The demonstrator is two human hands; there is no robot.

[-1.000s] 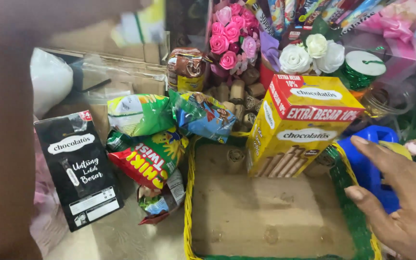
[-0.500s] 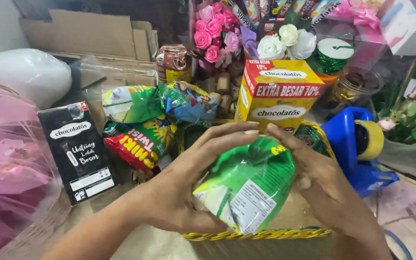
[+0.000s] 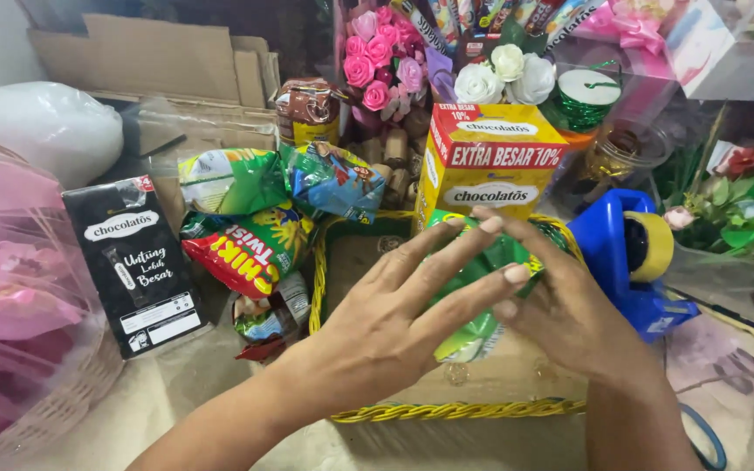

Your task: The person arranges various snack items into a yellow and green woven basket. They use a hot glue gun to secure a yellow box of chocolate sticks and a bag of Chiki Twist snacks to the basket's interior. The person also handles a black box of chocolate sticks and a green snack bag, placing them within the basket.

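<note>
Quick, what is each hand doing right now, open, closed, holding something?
Left hand: open, fingers spread flat on the green snack bag.
Right hand: open, pressed against the same bag from the other side.

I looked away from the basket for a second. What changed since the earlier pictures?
The green snack bag, held up over the near rim half a second ago, now sits deeper in the yellow basket by the yellow box. Left hand and right hand lie flatter over it. The leaning snack packs and black box stayed put.

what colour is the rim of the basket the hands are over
Yellow, a woven rim, with some green along the right side; the head view shows it best, under the green snack bag.
</note>
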